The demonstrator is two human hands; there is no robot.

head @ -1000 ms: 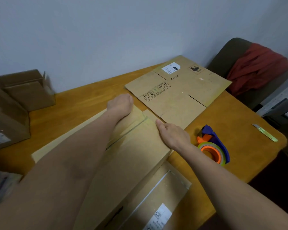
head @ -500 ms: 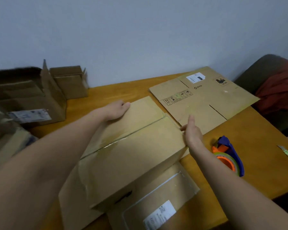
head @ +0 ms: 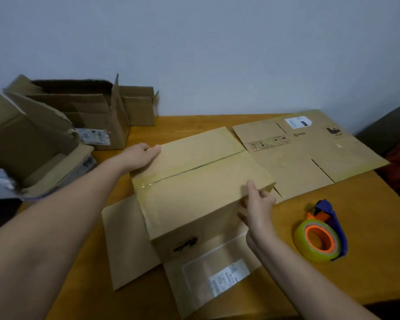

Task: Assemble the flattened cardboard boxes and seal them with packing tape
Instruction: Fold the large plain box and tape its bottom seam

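A brown cardboard box (head: pixel 194 181) stands on the wooden table (head: pixel 367 262), a clear-taped seam running across its top face. Its lower flaps (head: pixel 129 241) splay out flat toward me, one bearing a white label. My left hand (head: pixel 140 155) grips the box's far left edge, thumb on top. At the near right corner my right hand (head: pixel 259 209) holds on, thumb over the top edge and fingers curled against the side. A flattened cardboard box (head: pixel 310 155) lies behind and to the right. The tape dispenser (head: pixel 321 236), purple with an orange core, lies to the right of my right hand.
Several open cardboard boxes (head: pixel 90 114) crowd the table's left and back left by the wall. A dark chair (head: pixel 388 128) with red cloth stands past the right edge. A small green knife shows at the far right edge.
The box has turned and its taped top now faces me more squarely. My right hand went from lying against the box's right edge to gripping its near right corner. The view swung left.
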